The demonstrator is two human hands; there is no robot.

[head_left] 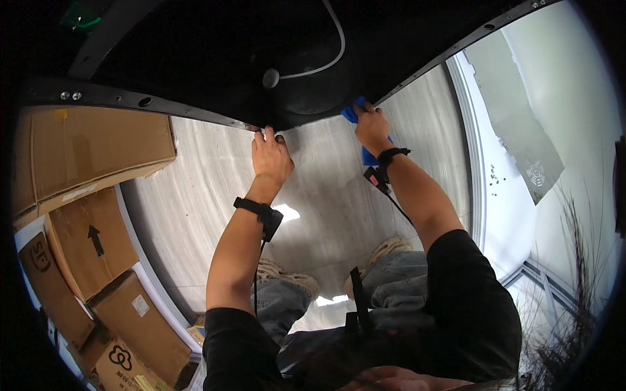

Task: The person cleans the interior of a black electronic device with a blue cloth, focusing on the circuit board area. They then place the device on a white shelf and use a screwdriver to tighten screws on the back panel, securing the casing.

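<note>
A large black cabinet-like unit (pixel 195 58) with a metal-edged rim fills the top of the view. My left hand (pixel 271 156) is at its near rim, left of the middle, with the fingers bent over the edge and closed on it. Further right, my right hand (pixel 373 130) grips a crumpled blue cloth (pixel 370 158) against the same rim. Part of the cloth sticks out past the fingers and part hangs below the palm. Inside the dark unit, a pale cable (pixel 340 39) curves down to a round grey piece (pixel 271 78).
Cardboard boxes (pixel 98 156) are stacked along the left side. Pale wood-look flooring (pixel 208 169) lies under the unit, with my shoes (pixel 287 277) on it. To the right are a white-framed panel (pixel 502 163) and dark thin strands (pixel 577 260). Both wrists wear black straps with small cabled devices.
</note>
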